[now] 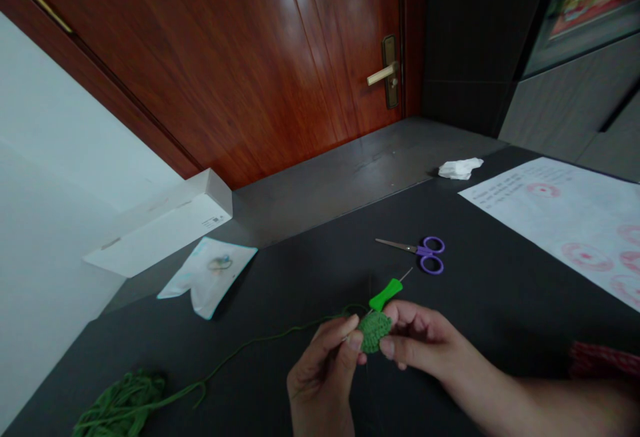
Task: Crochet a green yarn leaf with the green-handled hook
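A small green crocheted piece (pixel 375 331) is held between both hands at the lower middle. My left hand (pixel 330 360) pinches its left edge between thumb and fingers. The right edge of the piece is gripped by my right hand (pixel 420 337), thumb in front and fingers behind. A crochet hook with a bright green handle (pixel 386 294) lies just above the piece, its thin metal tip pointing up and right; how it is supported is unclear. Green yarn (pixel 250 342) trails from near the piece to a loose yarn ball (pixel 125 404) at the lower left.
Purple-handled scissors (pixel 425 250) lie beyond the hands on the dark table (pixel 310 264). At left are a white box (pixel 170 224) and a plastic packet (pixel 215 270). Crumpled tissue (pixel 460 168) and a printed sheet (pixel 565 217) lie at right. A red fabric edge (pixel 600 358) shows by the right forearm.
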A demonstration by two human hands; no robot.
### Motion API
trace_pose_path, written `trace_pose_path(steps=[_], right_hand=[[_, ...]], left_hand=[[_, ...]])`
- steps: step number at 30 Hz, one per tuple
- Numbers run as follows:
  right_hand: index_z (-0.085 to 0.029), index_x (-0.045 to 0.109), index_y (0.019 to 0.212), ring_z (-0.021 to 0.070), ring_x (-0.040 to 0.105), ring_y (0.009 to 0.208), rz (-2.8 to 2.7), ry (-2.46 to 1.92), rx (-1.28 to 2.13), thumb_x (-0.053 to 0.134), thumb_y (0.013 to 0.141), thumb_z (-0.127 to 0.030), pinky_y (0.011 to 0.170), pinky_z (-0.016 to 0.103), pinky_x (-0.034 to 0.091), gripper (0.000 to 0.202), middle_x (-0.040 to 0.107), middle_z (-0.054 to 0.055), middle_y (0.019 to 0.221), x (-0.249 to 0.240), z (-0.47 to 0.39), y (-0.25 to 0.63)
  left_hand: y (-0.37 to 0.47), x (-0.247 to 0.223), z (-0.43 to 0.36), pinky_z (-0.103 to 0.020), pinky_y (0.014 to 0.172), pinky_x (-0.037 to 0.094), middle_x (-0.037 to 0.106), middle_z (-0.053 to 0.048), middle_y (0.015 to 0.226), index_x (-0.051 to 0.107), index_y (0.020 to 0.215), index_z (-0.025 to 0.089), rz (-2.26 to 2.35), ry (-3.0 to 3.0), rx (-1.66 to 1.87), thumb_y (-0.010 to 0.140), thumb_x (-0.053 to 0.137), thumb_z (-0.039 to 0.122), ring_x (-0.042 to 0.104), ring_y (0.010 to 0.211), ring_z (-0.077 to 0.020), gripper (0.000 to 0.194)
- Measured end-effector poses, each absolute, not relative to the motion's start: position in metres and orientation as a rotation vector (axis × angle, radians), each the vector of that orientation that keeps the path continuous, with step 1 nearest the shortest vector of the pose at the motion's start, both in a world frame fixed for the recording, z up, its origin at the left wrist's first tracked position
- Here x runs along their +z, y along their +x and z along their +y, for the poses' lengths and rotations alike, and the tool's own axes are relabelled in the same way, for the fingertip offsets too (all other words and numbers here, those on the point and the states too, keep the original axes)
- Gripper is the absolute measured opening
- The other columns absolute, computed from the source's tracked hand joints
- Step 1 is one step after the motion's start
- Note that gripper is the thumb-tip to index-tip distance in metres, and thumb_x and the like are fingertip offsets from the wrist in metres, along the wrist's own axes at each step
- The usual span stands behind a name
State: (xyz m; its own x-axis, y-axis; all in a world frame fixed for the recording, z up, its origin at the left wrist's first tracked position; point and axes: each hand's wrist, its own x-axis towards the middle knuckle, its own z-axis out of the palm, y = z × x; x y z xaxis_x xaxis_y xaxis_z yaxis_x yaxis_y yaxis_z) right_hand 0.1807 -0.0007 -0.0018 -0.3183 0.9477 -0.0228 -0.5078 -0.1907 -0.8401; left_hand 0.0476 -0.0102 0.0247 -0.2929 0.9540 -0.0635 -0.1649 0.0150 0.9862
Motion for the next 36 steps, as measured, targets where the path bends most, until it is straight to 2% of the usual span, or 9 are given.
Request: trace_pose_path(steps=[5, 9, 18, 21, 25, 29, 36], right_hand=[[-0.018, 0.061, 0.065, 0.0126, 0.042, 0.059, -0.847, -0.748, 1.738, 0.070, 0.068, -0.024, 0.056, 0.025, 0.033, 0.012, 0.053, -0.003, 0.060, 0.005, -0.001, 0.182], [-0.017, 0.064, 0.068, 0.0137, 0.047, 0.063, -0.815, -0.758, 1.745, 0.067, 0.072, -0.022, 0.059, 0.025, 0.036, 0.006, 0.057, -0.001, 0.065, 0.009, -0.003, 0.183], [-0.018, 0.067, 0.077, 0.0132, 0.049, 0.064, -0.857, -0.701, 1.794, 0.072, 0.071, -0.028, 0.058, 0.024, 0.039, 0.012, 0.061, 0.000, 0.071, 0.006, -0.001, 0.181], [-0.019, 0.067, 0.079, 0.0134, 0.048, 0.067, -0.885, -0.671, 1.802, 0.074, 0.070, -0.028, 0.062, 0.025, 0.039, 0.015, 0.059, 0.000, 0.073, 0.007, -0.001, 0.179], [-0.019, 0.065, 0.080, 0.0145, 0.050, 0.069, -0.914, -0.650, 1.798, 0.075, 0.072, -0.031, 0.066, 0.027, 0.039, 0.018, 0.058, -0.001, 0.072, 0.008, -0.001, 0.178], [-0.019, 0.064, 0.078, 0.0134, 0.050, 0.065, -0.916, -0.655, 1.795, 0.075, 0.073, -0.034, 0.061, 0.026, 0.038, 0.020, 0.062, 0.000, 0.074, 0.009, -0.001, 0.178], [-0.018, 0.065, 0.072, 0.0135, 0.049, 0.063, -0.870, -0.699, 1.769, 0.074, 0.073, -0.033, 0.056, 0.025, 0.036, 0.018, 0.061, 0.000, 0.068, 0.007, 0.000, 0.179]], left_hand=[[0.046, 0.024, -0.010, -0.017, 0.053, 0.047, 0.071, -0.001, 0.074, 0.078, 0.069, 0.024, 1.300, 0.914, 1.456, 0.059, 0.080, 0.021, 0.056, 0.055, -0.0086, 0.011], [0.047, 0.026, -0.010, -0.019, 0.053, 0.047, 0.071, -0.001, 0.073, 0.077, 0.069, 0.024, 1.295, 0.923, 1.459, 0.059, 0.080, 0.021, 0.057, 0.055, -0.0092, 0.011], [0.039, 0.021, -0.004, -0.015, 0.051, 0.047, 0.072, -0.001, 0.073, 0.078, 0.070, 0.024, 1.250, 0.864, 1.426, 0.058, 0.083, 0.024, 0.058, 0.054, -0.0076, 0.013], [0.033, 0.016, -0.001, -0.014, 0.048, 0.045, 0.072, -0.002, 0.071, 0.078, 0.074, 0.024, 1.241, 0.832, 1.384, 0.060, 0.083, 0.026, 0.058, 0.053, -0.0074, 0.015], [0.034, 0.015, -0.001, -0.015, 0.050, 0.046, 0.072, -0.002, 0.071, 0.078, 0.074, 0.024, 1.237, 0.844, 1.380, 0.060, 0.083, 0.027, 0.058, 0.054, -0.0080, 0.015], [0.042, 0.020, -0.006, -0.017, 0.054, 0.049, 0.072, -0.001, 0.077, 0.078, 0.071, 0.025, 1.255, 0.915, 1.432, 0.059, 0.082, 0.024, 0.059, 0.058, -0.0088, 0.013], [0.048, 0.025, -0.011, -0.017, 0.052, 0.047, 0.070, 0.000, 0.076, 0.078, 0.069, 0.025, 1.301, 0.942, 1.468, 0.058, 0.080, 0.021, 0.056, 0.057, -0.0086, 0.012]])
